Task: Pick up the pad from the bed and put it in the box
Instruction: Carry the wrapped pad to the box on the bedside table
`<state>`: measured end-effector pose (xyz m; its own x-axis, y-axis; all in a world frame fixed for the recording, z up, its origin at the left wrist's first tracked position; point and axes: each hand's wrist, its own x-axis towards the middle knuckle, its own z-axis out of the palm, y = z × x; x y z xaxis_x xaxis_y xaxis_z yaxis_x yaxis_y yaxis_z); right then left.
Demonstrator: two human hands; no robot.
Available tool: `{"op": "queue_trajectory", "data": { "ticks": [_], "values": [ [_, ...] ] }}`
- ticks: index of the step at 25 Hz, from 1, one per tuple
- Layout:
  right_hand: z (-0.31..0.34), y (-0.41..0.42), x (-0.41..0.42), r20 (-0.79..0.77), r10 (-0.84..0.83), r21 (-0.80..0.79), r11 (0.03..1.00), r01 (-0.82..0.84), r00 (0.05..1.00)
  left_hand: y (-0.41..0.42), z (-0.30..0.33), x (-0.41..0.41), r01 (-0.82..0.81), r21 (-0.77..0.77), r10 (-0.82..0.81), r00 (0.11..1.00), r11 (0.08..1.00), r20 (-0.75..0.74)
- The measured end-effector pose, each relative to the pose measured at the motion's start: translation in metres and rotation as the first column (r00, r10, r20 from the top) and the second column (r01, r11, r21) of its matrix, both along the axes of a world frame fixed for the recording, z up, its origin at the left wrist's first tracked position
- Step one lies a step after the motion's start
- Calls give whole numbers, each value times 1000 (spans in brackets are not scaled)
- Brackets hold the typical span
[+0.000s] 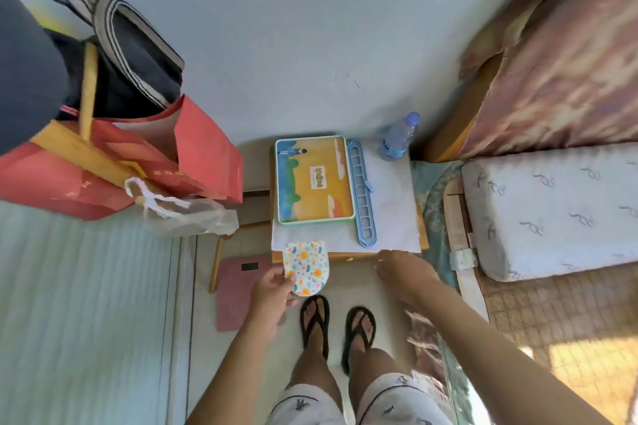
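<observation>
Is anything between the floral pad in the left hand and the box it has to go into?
Yes: the box on the small table has its lid shut. The pad, pinched by the left hand, is at the table's near edge; nothing else blocks the path. The right hand is empty.

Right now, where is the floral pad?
In the head view, the floral pad is pinched in the left hand, just in front of the small table holding the closed box.
</observation>
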<state>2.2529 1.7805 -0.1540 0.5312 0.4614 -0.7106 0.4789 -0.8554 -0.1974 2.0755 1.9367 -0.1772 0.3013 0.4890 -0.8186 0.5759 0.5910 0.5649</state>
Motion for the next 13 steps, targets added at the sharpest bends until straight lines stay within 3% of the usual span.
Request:
{"op": "queue_trajectory", "data": {
  "ticks": [5, 13],
  "values": [
    [-79, 43, 37, -3, -25, -58, 998, 25, 1000, 15, -77, 33, -8, -55, 4, 998, 998, -65],
    [-183, 82, 67, 32, -309, 39, 951, 308, 951, 21, -198, 55, -15, -30, 10, 984, 999, -180]
  ]
}}
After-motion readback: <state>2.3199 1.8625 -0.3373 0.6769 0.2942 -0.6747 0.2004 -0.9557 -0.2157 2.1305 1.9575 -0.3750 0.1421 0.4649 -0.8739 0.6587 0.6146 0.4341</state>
